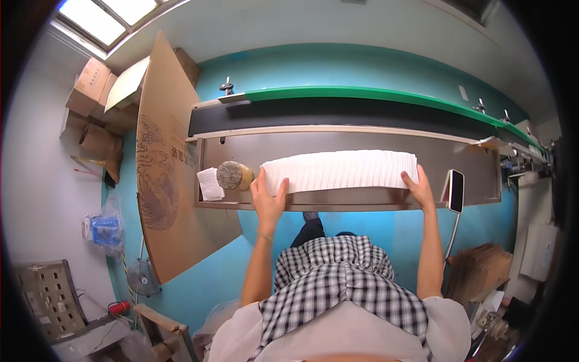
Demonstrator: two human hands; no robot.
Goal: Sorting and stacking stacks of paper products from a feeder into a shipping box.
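Observation:
A long row of white folded paper sheets (pixel 341 172), packed on edge side by side, lies along the near part of a metal tray table (pixel 362 142). My left hand (pixel 269 194) grips the row's left end, thumb on the near side. At the right end my right hand (pixel 420 188) holds it, with the fingers folded round the end. The row bows slightly between both hands. Just left of my left hand stands a squat cylinder (pixel 233 175) with a mottled grey-brown top and a yellowish side. Beside it lies a small white folded paper (pixel 210 184).
Behind the tray runs a dark conveyor belt (pixel 338 114) with a green rail (pixel 362 93). A phone (pixel 456 190) on a stand is at the right. A large cardboard sheet (pixel 160 175) leans at the left, near a floor fan (pixel 143 277). Stacked cardboard (pixel 479 268) stands lower right.

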